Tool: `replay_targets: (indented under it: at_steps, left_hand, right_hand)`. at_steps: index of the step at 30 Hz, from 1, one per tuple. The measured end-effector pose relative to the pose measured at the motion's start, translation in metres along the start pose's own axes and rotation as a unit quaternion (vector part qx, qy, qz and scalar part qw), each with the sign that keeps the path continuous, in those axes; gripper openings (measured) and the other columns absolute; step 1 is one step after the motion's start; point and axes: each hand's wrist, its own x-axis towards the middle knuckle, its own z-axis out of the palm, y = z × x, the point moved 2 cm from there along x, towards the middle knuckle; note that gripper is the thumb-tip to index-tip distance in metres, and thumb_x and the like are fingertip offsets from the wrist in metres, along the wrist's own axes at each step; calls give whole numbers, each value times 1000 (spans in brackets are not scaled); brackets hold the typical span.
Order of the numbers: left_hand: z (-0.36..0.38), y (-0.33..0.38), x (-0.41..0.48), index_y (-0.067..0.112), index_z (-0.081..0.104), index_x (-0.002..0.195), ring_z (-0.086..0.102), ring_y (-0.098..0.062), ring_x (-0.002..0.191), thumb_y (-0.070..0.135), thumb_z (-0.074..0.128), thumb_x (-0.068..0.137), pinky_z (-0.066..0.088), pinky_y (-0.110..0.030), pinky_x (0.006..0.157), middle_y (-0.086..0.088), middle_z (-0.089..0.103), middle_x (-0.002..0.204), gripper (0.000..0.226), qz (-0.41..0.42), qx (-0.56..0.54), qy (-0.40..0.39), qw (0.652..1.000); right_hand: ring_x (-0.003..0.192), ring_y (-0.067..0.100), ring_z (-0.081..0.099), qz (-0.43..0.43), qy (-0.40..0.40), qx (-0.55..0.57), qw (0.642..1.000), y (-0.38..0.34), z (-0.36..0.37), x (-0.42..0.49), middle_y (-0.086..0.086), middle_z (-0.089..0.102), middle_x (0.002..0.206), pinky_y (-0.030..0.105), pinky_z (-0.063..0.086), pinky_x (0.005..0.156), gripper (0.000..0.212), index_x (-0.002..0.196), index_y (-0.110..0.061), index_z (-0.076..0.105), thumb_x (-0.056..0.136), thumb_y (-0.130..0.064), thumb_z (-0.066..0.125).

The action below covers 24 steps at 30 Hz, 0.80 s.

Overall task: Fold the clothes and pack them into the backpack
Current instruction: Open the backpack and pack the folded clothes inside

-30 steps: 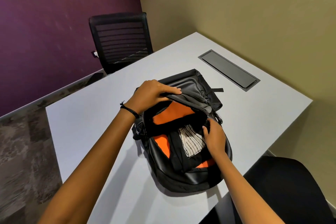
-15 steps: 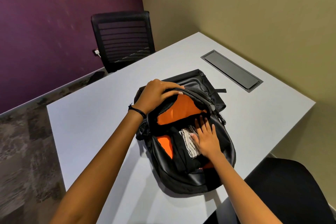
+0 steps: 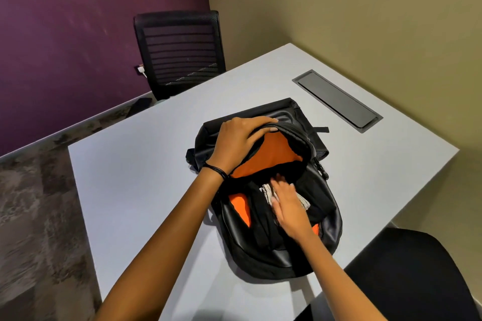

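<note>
A: Fingers of your right hand (image 3: 286, 206) lie flat, pressing the striped garment (image 3: 265, 188) into the backpack (image 3: 327, 227), frame centre. Fingers of your left hand (image 3: 240, 141) curl round its flap (image 3: 271, 154).
B: Packing step, looks nearly done. Next: withdraw, zip shut.

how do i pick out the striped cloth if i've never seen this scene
On the grey table lies an open black backpack with orange lining. In its mouth, partly under the right hand, sits a white cloth with thin dark stripes, the only pale, striped thing in the bag.
</note>
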Motion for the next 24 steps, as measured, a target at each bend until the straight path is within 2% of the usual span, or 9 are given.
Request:
replay_targets:
  at_steps: [3,6,9,11,14,16,19,22,24]
  left_hand:
    - [3,2,-2,24,69,111,69,-14,92,43,50,89,55,-37,76,6,72,106,34,21,16,-2,1000]
    - [5,9,-5,19,69,111,69,-13,94,38,51,90,56,-35,74,4,72,105,33,56,27,11,998]
    - [10,17,-8,15,68,112,69,-13,93,30,53,92,57,-34,72,2,73,104,29,93,36,30,995]
    - [12,23,-11,13,68,112,70,-14,91,27,55,92,57,-33,69,1,73,102,28,115,43,46,991]
    - [14,33,-13,9,69,110,70,-14,91,23,57,90,57,-32,67,-1,73,102,27,146,56,68,985]
    - [15,38,-14,9,70,109,70,-14,90,23,57,89,57,-32,65,-2,73,101,27,156,60,73,983]
    - [17,43,-17,8,70,108,70,-15,91,22,58,89,57,-32,62,-3,74,100,27,159,59,70,983]
    - [19,45,-22,7,71,106,70,-13,91,21,59,88,57,-31,61,-3,74,98,26,165,57,73,982]
    - [22,45,-27,6,71,105,69,-12,93,19,59,88,57,-29,65,-3,74,98,25,170,62,71,981]
  right_hand:
    - [143,6,3,-16,-80,62,995,-10,20,-11,-6,8,155,19,0,115,73,148,-27,7,87,-68,6]
    - [142,7,-2,-13,-93,16,995,-20,33,-4,-7,5,153,23,0,115,73,150,-25,4,88,-65,11]
    - [135,23,28,-27,-95,-38,994,-25,48,7,10,34,144,35,26,113,72,144,-9,27,93,-59,18]
    - [105,28,50,-30,-102,-41,993,-27,57,12,16,56,111,33,42,91,53,124,-4,49,96,-44,30]
    - [73,36,59,-21,-128,-25,991,-37,59,23,22,61,80,31,31,69,26,96,0,61,87,-15,42]
    - [83,40,59,-3,-162,-58,985,-41,60,27,26,63,92,37,34,71,22,97,4,61,84,-2,44]
    - [100,32,53,36,-114,-27,992,-44,57,35,17,63,101,30,40,77,26,112,-6,54,89,-4,41]
    - [84,8,57,172,80,-92,977,-88,11,52,-12,53,78,9,41,70,21,101,-14,58,92,-8,40]
    - [89,12,63,283,100,-197,933,-135,-38,62,-3,65,88,21,47,84,32,91,-12,65,88,-3,34]
